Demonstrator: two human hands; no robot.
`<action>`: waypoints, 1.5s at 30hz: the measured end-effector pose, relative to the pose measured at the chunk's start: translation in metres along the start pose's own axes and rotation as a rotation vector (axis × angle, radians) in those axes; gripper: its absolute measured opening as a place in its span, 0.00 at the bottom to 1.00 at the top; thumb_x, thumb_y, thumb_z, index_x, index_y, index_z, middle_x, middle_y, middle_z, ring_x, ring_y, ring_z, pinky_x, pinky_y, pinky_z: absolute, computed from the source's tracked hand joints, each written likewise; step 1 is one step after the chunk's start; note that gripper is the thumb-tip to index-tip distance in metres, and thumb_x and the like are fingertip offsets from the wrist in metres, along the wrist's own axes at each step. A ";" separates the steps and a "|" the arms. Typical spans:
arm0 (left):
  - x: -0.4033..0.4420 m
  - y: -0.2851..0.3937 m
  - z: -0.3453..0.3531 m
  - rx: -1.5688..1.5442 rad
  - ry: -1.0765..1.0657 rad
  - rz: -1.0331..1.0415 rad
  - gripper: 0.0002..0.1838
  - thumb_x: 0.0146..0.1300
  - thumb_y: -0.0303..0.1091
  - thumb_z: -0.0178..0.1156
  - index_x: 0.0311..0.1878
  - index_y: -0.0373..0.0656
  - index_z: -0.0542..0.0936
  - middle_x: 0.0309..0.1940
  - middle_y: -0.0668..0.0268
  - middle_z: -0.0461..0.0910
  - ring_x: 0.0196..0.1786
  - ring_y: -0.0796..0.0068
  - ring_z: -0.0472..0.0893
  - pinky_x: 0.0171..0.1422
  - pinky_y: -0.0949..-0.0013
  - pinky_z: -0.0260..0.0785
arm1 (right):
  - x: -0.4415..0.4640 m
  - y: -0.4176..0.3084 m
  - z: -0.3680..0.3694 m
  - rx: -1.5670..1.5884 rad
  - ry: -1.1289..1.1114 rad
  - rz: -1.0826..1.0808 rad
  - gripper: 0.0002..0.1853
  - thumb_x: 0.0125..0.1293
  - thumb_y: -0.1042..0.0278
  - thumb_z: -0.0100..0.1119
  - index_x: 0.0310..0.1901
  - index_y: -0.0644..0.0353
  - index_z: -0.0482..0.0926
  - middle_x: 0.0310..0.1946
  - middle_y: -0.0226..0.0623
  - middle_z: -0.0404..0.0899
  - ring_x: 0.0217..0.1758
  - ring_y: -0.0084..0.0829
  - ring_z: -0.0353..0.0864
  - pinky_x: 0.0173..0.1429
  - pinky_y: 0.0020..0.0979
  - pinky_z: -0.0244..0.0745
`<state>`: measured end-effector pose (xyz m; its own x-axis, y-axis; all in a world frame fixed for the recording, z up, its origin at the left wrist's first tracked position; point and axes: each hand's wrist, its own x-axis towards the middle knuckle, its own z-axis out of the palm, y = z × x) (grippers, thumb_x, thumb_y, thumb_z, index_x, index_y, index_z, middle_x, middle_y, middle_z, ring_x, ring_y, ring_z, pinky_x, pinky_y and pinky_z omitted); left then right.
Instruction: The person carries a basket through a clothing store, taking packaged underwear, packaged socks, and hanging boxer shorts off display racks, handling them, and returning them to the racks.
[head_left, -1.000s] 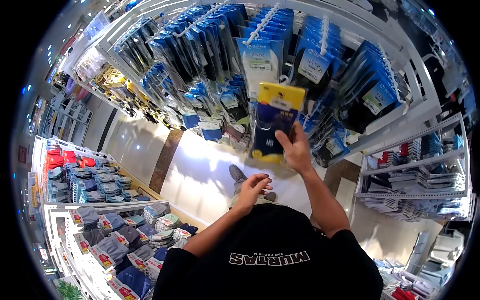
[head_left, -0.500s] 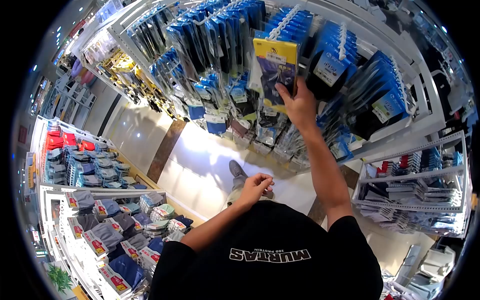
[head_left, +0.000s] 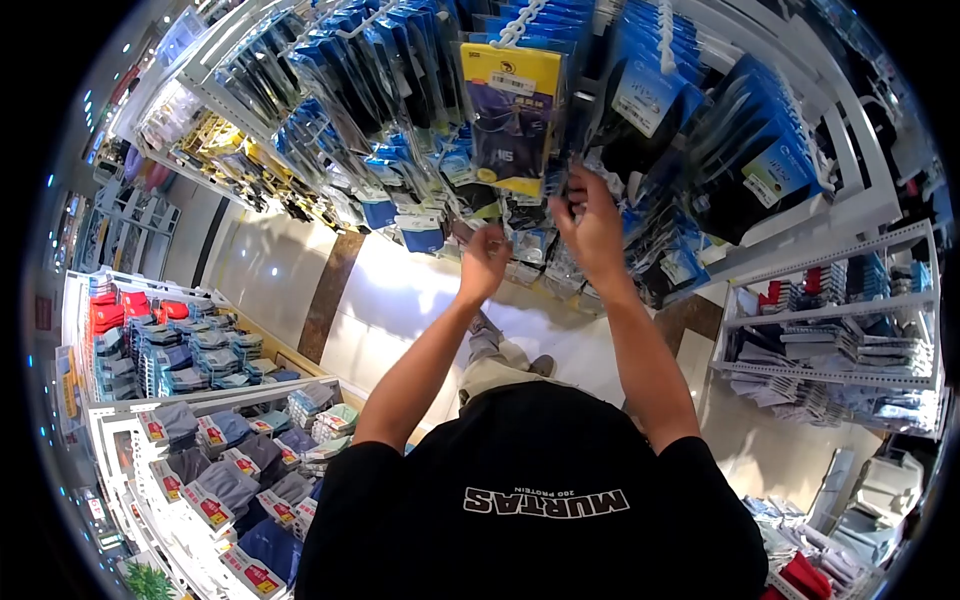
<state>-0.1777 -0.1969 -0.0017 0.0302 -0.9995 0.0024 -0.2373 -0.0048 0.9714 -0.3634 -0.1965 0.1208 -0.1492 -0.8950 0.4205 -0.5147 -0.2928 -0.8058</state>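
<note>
Hanging: yellow-and-purple packet (head_left: 508, 130), white barcode label (head_left: 512, 84); right fingers (head_left: 592, 184) spread, left fingers (head_left: 483, 239), hold unclear.

So this yellow-and-purple pack (head_left: 510, 120) is hanging pretty much upright, front facing out, and its clear plastic sleeve is catching some light. Yellow's running across top and bottom, dark purple's filling the middle, and it's sitting right by a white hook's (head_left: 522, 22) tip.
</note>
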 end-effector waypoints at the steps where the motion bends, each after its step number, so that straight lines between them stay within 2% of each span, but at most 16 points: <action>1: 0.013 0.004 0.001 0.025 0.041 0.014 0.19 0.60 0.28 0.64 0.54 0.32 0.75 0.39 0.56 0.83 0.40 0.67 0.83 0.47 0.67 0.74 | -0.011 0.000 -0.004 0.019 -0.014 0.011 0.28 0.62 0.69 0.69 0.62 0.63 0.72 0.49 0.45 0.81 0.46 0.34 0.82 0.50 0.33 0.79; 4: 0.055 -0.003 0.008 0.249 0.115 0.430 0.24 0.59 0.27 0.66 0.58 0.32 0.72 0.47 0.51 0.82 0.49 0.59 0.82 0.56 0.63 0.71 | -0.044 0.007 -0.009 0.057 -0.058 0.083 0.29 0.61 0.70 0.69 0.63 0.64 0.72 0.49 0.44 0.81 0.46 0.33 0.82 0.50 0.33 0.79; 5: 0.062 0.001 0.011 0.163 0.083 0.410 0.25 0.58 0.26 0.67 0.58 0.33 0.72 0.48 0.51 0.81 0.55 0.56 0.80 0.61 0.62 0.67 | -0.056 0.012 -0.009 0.067 -0.072 0.114 0.29 0.61 0.70 0.69 0.63 0.64 0.71 0.49 0.44 0.81 0.46 0.33 0.81 0.50 0.33 0.79; 8: 0.068 0.020 0.019 0.055 -0.022 0.322 0.26 0.58 0.26 0.67 0.60 0.35 0.72 0.48 0.54 0.81 0.54 0.59 0.80 0.59 0.63 0.68 | -0.093 0.036 -0.008 0.040 -0.139 0.205 0.28 0.61 0.71 0.69 0.62 0.63 0.71 0.48 0.43 0.81 0.45 0.33 0.81 0.50 0.33 0.79; 9: 0.075 0.010 0.023 0.023 -0.016 0.336 0.23 0.59 0.27 0.67 0.58 0.36 0.75 0.43 0.59 0.83 0.47 0.70 0.81 0.53 0.70 0.69 | -0.104 0.043 -0.008 0.045 -0.155 0.230 0.28 0.61 0.71 0.69 0.62 0.63 0.72 0.47 0.43 0.81 0.45 0.33 0.81 0.50 0.33 0.79; 12: 0.077 0.007 0.012 0.246 -0.204 -0.030 0.18 0.61 0.29 0.68 0.53 0.36 0.78 0.35 0.67 0.82 0.37 0.83 0.76 0.43 0.76 0.66 | -0.131 0.055 -0.011 0.065 -0.192 0.310 0.26 0.61 0.70 0.69 0.60 0.61 0.73 0.46 0.42 0.81 0.45 0.35 0.81 0.50 0.34 0.79; 14: 0.059 0.013 0.012 -0.070 -0.175 0.003 0.10 0.65 0.32 0.67 0.45 0.37 0.81 0.28 0.77 0.76 0.30 0.88 0.67 0.35 0.78 0.59 | -0.146 0.059 -0.016 0.081 -0.207 0.374 0.25 0.60 0.66 0.69 0.59 0.58 0.74 0.47 0.42 0.83 0.47 0.38 0.83 0.50 0.37 0.79; 16: 0.047 0.016 0.003 -0.214 -0.224 0.010 0.08 0.67 0.32 0.66 0.44 0.38 0.82 0.27 0.79 0.74 0.30 0.88 0.66 0.34 0.76 0.58 | -0.157 0.068 -0.020 0.092 -0.221 0.429 0.25 0.60 0.66 0.69 0.59 0.58 0.74 0.47 0.42 0.83 0.46 0.38 0.83 0.49 0.36 0.79; 17: 0.052 -0.011 -0.006 -0.177 -0.303 -0.041 0.08 0.69 0.33 0.64 0.43 0.39 0.82 0.30 0.79 0.76 0.32 0.88 0.67 0.36 0.77 0.59 | -0.163 0.072 -0.021 0.098 -0.232 0.454 0.25 0.60 0.66 0.69 0.59 0.58 0.74 0.46 0.42 0.83 0.46 0.38 0.83 0.49 0.36 0.79; 20: 0.030 0.002 -0.020 -0.069 -0.319 -0.040 0.08 0.70 0.35 0.63 0.44 0.40 0.82 0.32 0.77 0.78 0.33 0.88 0.68 0.37 0.78 0.60 | -0.172 0.081 -0.021 0.135 -0.262 0.493 0.25 0.60 0.66 0.69 0.59 0.58 0.74 0.45 0.42 0.83 0.45 0.38 0.83 0.49 0.36 0.79; 21: 0.018 0.011 -0.021 -0.085 -0.324 -0.077 0.10 0.71 0.39 0.62 0.45 0.41 0.82 0.34 0.76 0.80 0.35 0.87 0.73 0.39 0.78 0.64 | -0.172 0.083 -0.019 0.138 -0.263 0.478 0.25 0.60 0.66 0.69 0.58 0.59 0.74 0.45 0.41 0.83 0.44 0.37 0.83 0.48 0.36 0.79; 25: -0.009 0.034 -0.021 -0.389 -0.336 -0.275 0.14 0.73 0.41 0.59 0.52 0.42 0.80 0.41 0.71 0.83 0.42 0.82 0.82 0.46 0.73 0.76 | -0.169 0.077 -0.018 0.196 -0.248 0.472 0.22 0.63 0.66 0.68 0.57 0.61 0.75 0.43 0.42 0.83 0.41 0.34 0.84 0.47 0.33 0.79; 32: -0.027 0.061 -0.019 -0.617 -0.306 -0.393 0.14 0.74 0.38 0.57 0.56 0.41 0.77 0.47 0.67 0.83 0.48 0.77 0.83 0.52 0.69 0.77 | -0.153 0.073 -0.018 0.477 -0.149 0.487 0.18 0.71 0.62 0.61 0.56 0.64 0.76 0.42 0.37 0.83 0.40 0.28 0.83 0.45 0.30 0.79; 39: -0.046 0.059 -0.018 -0.727 -0.262 -0.407 0.15 0.73 0.37 0.58 0.54 0.37 0.78 0.46 0.67 0.82 0.46 0.78 0.81 0.52 0.71 0.75 | -0.152 0.052 -0.034 0.769 -0.239 0.675 0.20 0.75 0.54 0.56 0.57 0.63 0.76 0.40 0.35 0.82 0.39 0.25 0.81 0.45 0.29 0.78; 42: -0.047 0.060 -0.015 -0.565 -0.303 -0.308 0.15 0.73 0.39 0.58 0.51 0.35 0.79 0.43 0.67 0.83 0.44 0.81 0.80 0.50 0.73 0.73 | -0.159 0.056 -0.031 0.913 -0.296 0.713 0.18 0.74 0.60 0.57 0.57 0.64 0.74 0.41 0.37 0.82 0.40 0.27 0.83 0.44 0.30 0.79; 45: -0.058 0.059 -0.006 -0.520 -0.326 -0.309 0.16 0.73 0.39 0.58 0.50 0.34 0.80 0.39 0.68 0.83 0.41 0.83 0.79 0.48 0.75 0.72 | -0.166 0.057 -0.023 0.842 -0.330 0.697 0.17 0.74 0.62 0.57 0.56 0.65 0.75 0.41 0.35 0.82 0.40 0.23 0.81 0.45 0.28 0.78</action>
<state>-0.1877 -0.1394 0.0564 -0.2918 -0.9130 -0.2850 0.2348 -0.3573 0.9040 -0.3874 -0.0571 0.0153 0.1130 -0.9596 -0.2577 0.3414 0.2811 -0.8969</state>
